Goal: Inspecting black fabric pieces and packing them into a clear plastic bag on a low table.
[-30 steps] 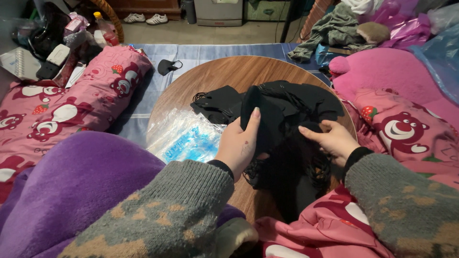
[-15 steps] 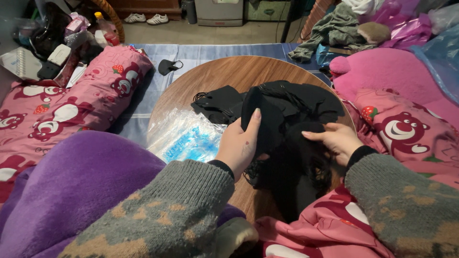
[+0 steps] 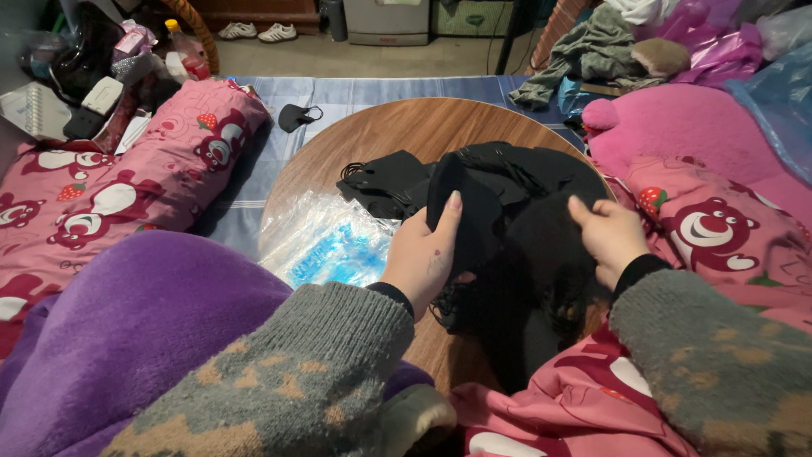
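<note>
Here we are pressing our left hand (image 3: 423, 258) against a heap of soft black cloth face masks (image 3: 516, 220) — fingers nearly straight, thumb tucked behind one folded piece, grasping it loosely. Our right hand (image 3: 611, 239) is pinching the dark fabric between thumb and fingertips, half curled. The heap is lying on the right half of a round wooden table (image 3: 397, 131) with smooth brown grain. Just beside our left hand, a crinkly clear plastic bag with blue print (image 3: 326, 245) is glinting — touching the table's near edge.
</note>
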